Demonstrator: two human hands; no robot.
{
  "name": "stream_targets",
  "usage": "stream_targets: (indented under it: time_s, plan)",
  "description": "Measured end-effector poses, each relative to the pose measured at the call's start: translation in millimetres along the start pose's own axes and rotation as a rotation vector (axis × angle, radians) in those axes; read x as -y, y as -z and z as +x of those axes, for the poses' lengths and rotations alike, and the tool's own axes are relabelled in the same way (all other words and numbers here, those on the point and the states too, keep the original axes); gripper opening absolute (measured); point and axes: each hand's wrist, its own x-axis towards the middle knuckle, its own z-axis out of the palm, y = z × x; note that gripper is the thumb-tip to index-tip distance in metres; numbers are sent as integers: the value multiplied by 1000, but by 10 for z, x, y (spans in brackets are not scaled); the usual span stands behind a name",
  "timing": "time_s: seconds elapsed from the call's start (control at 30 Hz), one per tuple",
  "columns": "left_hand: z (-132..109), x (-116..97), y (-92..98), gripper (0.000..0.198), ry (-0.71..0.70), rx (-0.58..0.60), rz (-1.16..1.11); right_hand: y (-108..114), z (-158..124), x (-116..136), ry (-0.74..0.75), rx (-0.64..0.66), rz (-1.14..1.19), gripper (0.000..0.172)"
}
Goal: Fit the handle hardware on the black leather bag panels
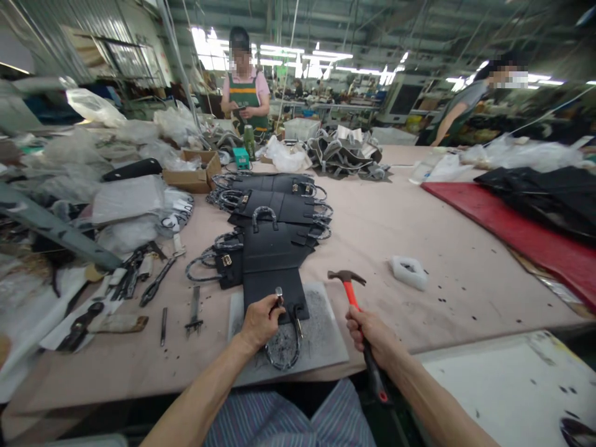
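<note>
My left hand (261,321) is closed round a small metal punch (279,293) held upright on a black leather bag panel (274,290). The panel lies on a grey cutting slab (321,329) near the table's front edge, and its curved handle (285,347) loops toward me. My right hand (370,335) grips the orange-and-black shaft of a claw hammer (347,278), whose head hangs a little to the right of the punch, above the table.
A stack of black bag panels (274,217) with handles runs away from the slab. Pliers, awls and hand tools (139,279) lie to the left amid plastic bags and a cardboard box (193,174). A white foam piece (408,271) sits right; a red mat (512,230) beyond. Two people stand at the far side.
</note>
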Motion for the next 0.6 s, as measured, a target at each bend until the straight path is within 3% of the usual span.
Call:
stream_targets:
  time_s: [0.07, 0.2, 0.27, 0.37, 0.43, 0.5, 0.57, 0.6]
  plan:
    - [-1, 7, 3, 14, 5, 1, -3, -47, -212, 238, 166, -26, -34, 35]
    - [1, 13, 4, 13, -1, 0, -7, -111, -585, 676, 742, -146, -445, 38]
    - [4, 12, 0, 13, -13, 5, -3, -121, -692, 834, 857, -123, -693, 32]
    - [6, 6, -3, 15, -17, 16, 21, -81, -813, 1062, 890, -24, -927, 28]
    - [1, 1, -3, 15, -15, 14, 26, -46, -911, 1219, 946, -71, -859, 31]
    - [-8, 2, -2, 16, -17, 7, 16, -51, -997, 1318, 1008, -243, -619, 35]
    - [-12, 15, -5, 16, -18, 9, 8, -95, -1012, 1290, 1035, -391, -425, 39]
    - [-9, 25, -7, 16, -16, 17, 5, -117, -982, 1219, 1033, -395, -426, 40]
